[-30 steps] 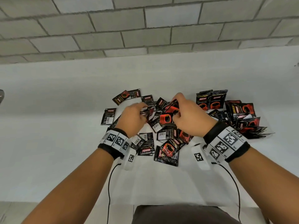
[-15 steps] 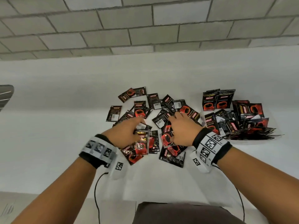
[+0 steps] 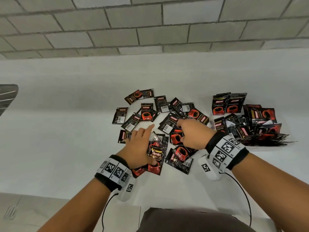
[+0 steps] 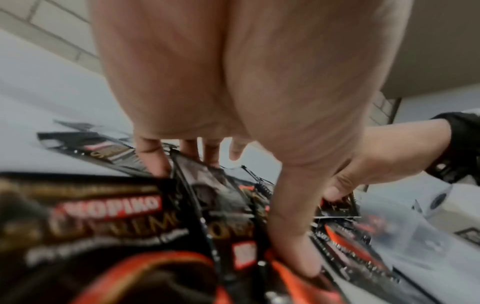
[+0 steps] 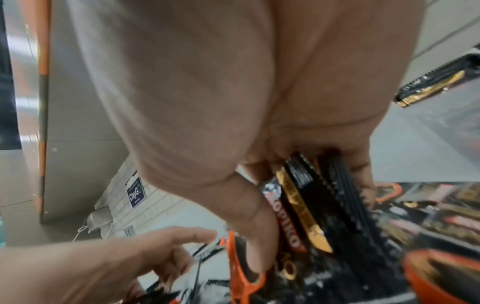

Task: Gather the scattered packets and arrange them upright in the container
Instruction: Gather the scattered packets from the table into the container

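A stack of packets [image 3: 154, 156] is clamped under the left hand [image 3: 139, 148]; several more [image 5: 309, 205] are pinched in the right hand [image 3: 192, 134]. Slippery stacks could be fanned and dropped. The clear container [image 3: 275, 146], right, is crowded with toppled packets [image 3: 260, 129].

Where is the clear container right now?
In the head view the clear container sits on the white table at far right, beyond the right hand, partly filled with packets.
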`<state>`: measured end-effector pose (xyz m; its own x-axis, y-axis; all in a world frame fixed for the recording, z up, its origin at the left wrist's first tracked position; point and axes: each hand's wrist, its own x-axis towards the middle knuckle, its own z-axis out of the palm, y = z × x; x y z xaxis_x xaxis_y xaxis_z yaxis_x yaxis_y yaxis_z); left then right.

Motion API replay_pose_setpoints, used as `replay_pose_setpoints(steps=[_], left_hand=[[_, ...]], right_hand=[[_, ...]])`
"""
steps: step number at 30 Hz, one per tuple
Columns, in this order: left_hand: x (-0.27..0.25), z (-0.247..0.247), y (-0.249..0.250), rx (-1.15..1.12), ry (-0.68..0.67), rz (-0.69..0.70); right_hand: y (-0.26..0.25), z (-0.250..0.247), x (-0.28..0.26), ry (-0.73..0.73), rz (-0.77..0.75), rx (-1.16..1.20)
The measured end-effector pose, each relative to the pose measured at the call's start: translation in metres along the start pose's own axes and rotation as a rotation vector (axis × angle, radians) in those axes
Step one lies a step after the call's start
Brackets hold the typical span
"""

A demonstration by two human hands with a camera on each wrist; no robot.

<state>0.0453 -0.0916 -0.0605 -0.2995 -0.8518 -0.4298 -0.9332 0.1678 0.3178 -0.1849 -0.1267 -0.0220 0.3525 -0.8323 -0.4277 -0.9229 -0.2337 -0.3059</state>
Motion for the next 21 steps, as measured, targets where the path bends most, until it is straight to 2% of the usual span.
replay_pose_setpoints(steps=[6,13,18,21], left_hand=[[0.009,-0.003,0.004,-0.144,-0.017,0.006],[0.006,-0.016,0.008,-0.169,-0.022,0.018],[-0.010,-0.040,-0.002,-0.397,0.076,0.053],[-0.015,-0.064,-0.016,-0.362,0.170,-0.020]], right_hand=[[-0.021,-0.032,0.015,0.027,-0.149,0.091],[-0.026,-0.027,0.052,-0.142,-0.024,-0.214],[-0.015,-0.023,0.056,-0.035,-0.015,-0.292],[-0.011,-0.025,0.053,0.040,-0.065,-0.271]])
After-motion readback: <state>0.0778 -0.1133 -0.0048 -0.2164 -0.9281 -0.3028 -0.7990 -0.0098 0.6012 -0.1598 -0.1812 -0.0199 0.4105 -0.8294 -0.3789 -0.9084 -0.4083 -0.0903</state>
